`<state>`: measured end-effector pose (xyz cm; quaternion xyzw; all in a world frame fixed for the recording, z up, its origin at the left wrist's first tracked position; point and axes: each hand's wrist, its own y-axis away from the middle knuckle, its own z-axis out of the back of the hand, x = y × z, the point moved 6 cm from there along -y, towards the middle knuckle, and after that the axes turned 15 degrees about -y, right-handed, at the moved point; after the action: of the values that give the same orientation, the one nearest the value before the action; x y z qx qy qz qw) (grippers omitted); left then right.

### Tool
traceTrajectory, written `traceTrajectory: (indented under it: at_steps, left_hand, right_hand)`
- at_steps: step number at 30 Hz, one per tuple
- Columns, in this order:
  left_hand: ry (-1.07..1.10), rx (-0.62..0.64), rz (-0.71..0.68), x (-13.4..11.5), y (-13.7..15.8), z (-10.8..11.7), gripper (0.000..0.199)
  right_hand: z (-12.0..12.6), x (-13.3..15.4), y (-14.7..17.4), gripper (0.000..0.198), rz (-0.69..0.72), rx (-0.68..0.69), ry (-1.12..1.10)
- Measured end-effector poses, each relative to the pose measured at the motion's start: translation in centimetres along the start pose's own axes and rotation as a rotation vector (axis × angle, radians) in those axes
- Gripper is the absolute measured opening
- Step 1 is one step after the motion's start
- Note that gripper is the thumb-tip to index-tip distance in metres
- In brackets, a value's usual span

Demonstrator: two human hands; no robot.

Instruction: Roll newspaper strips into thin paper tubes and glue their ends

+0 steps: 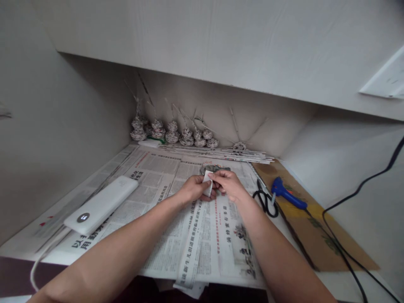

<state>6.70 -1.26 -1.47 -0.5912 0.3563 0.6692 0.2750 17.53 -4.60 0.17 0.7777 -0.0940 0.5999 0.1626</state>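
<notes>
Both my hands meet over the newspaper-covered table, pinching the upper end of a newspaper strip [208, 183]. My left hand [196, 188] is closed on its left side, thumb on top. My right hand [229, 183] pinches the same end from the right. A long printed length of paper [191, 252] runs from below the hands to the table's front edge; whether it is one piece with the held end I cannot tell. Just beyond the fingers lies a grey crumpled thing [217, 168], partly hidden by them.
Several woven paper gourds [172, 131] stand along the back wall behind thin rolled paper sticks [221, 154]. A white power bank [101, 205] with a cable lies left. To the right are black-handled scissors [266, 200] and a blue glue gun [288, 194] on cardboard [341, 240]. An overhanging panel [202, 42] is above.
</notes>
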Motion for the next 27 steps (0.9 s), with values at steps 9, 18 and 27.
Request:
traceTrajectory:
  at_steps: [9,18,27]
  left_hand:
    - [-0.020,-0.003,0.031,0.19,0.00,0.03,0.040]
    - [0.014,-0.011,0.022,0.27,-0.12,-0.09,0.033]
    - [-0.047,-0.030,-0.001,0.75,-0.33,0.06,0.034]
  right_hand:
    - [0.45,-0.10,-0.45,0.034,-0.004,0.095,-0.020]
    - [0.44,-0.21,-0.43,0.036,0.012,0.084,0.033]
    - [0.50,-0.23,-0.55,0.033,0.033,0.005,-0.038]
